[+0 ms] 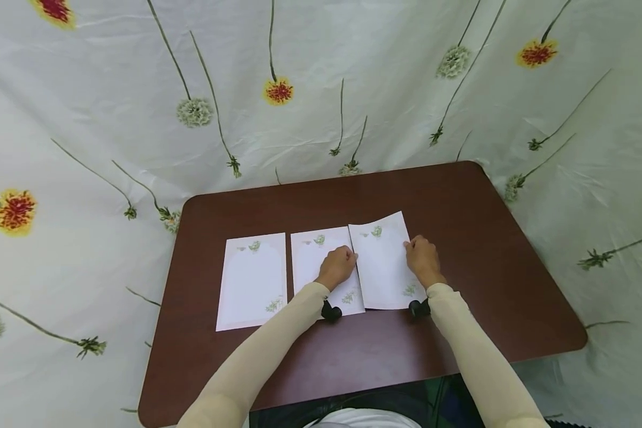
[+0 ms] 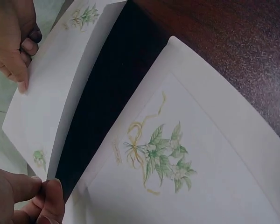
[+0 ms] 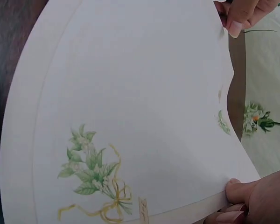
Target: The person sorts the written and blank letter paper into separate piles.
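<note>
Both of my hands pinch the side edges of the right-hand sheet of printed paper [image 1: 382, 261]. On its left edge is my left hand [image 1: 337, 267], over the middle sheet of paper [image 1: 311, 255]; my right hand [image 1: 424, 261] grips the right edge. In the left wrist view the held sheet [image 2: 51, 98] is raised, with a dark gap between it and the sheet below [image 2: 214, 154]. Its surface [image 3: 144, 93] bows in the right wrist view, showing a green leaf sprig with a yellow ribbon [image 3: 95, 179].
A third matching sheet [image 1: 252, 282] lies flat at the left of the brown table [image 1: 433, 190]. Black wrist cameras [image 1: 330, 312] sit under both wrists. A white flower-print cloth [image 1: 310, 53] hangs behind the table.
</note>
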Demonstrator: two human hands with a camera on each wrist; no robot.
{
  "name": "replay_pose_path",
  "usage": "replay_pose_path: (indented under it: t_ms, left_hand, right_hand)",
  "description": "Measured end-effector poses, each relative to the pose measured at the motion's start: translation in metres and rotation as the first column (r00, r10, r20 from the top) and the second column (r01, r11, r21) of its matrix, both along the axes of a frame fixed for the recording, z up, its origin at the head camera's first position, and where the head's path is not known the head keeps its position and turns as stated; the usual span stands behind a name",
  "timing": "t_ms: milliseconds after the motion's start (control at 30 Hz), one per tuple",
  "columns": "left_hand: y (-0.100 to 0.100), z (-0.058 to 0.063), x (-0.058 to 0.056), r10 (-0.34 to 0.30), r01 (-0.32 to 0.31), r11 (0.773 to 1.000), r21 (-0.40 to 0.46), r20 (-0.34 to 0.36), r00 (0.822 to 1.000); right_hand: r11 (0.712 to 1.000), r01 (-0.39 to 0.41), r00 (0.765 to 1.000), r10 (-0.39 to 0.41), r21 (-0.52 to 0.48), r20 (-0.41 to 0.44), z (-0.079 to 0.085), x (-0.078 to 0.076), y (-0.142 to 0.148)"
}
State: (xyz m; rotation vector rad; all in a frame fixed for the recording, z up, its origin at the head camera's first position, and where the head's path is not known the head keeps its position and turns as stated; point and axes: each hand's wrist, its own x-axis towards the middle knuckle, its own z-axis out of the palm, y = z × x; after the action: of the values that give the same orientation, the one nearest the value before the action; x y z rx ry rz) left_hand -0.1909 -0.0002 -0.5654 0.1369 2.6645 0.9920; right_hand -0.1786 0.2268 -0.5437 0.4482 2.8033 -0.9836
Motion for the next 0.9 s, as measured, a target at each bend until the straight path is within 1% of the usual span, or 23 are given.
replay_pose_path:
  t_ms: [100, 200, 333, 533, 633, 767, 900]
  left_hand:
    - [0.006, -0.001, 0.0, -0.011, 0.011, 1.0, -0.027, 0.004, 1.0]
    - [0.011, -0.003, 0.0, -0.03, 0.03, 0.999, -0.033, -0.001, 1.0]
    - [0.019, -0.005, 0.0, -0.049, 0.049, 0.998, -0.034, -0.008, 0.999]
    - [0.031, -0.007, -0.001, -0.066, 0.066, 0.997, -0.05, 0.007, 0.998]
    - [0.035, -0.006, -0.001, -0.068, 0.069, 0.996, -0.058, 0.012, 0.998]
    - [0.038, -0.003, -0.001, -0.069, 0.069, 0.995, -0.071, 0.007, 0.998]
    - [0.04, -0.003, 0.0, -0.088, 0.088, 0.992, -0.089, 0.002, 0.996]
  right_hand:
    - [1.0, 0.0, 1.0, 0.0, 0.016, 0.002, 0.0, -0.001, 0.006]
    - [1.0, 0.006, 1.0, -0.006, 0.029, 0.001, 0.0, -0.002, 0.012]
    - [1.0, 0.008, 1.0, -0.008, 0.025, 0.002, 0.0, -0.004, 0.019]
    - [1.0, 0.019, 1.0, -0.019, 0.007, 0.02, -0.003, -0.004, 0.029]
    - [1.0, 0.025, 0.999, -0.025, 0.009, 0.024, -0.005, -0.005, 0.034]
    - [0.999, 0.027, 0.999, -0.029, 0.043, 0.025, -0.009, -0.006, 0.04]
    - [0.997, 0.029, 0.999, -0.032, 0.068, 0.035, -0.012, -0.007, 0.044]
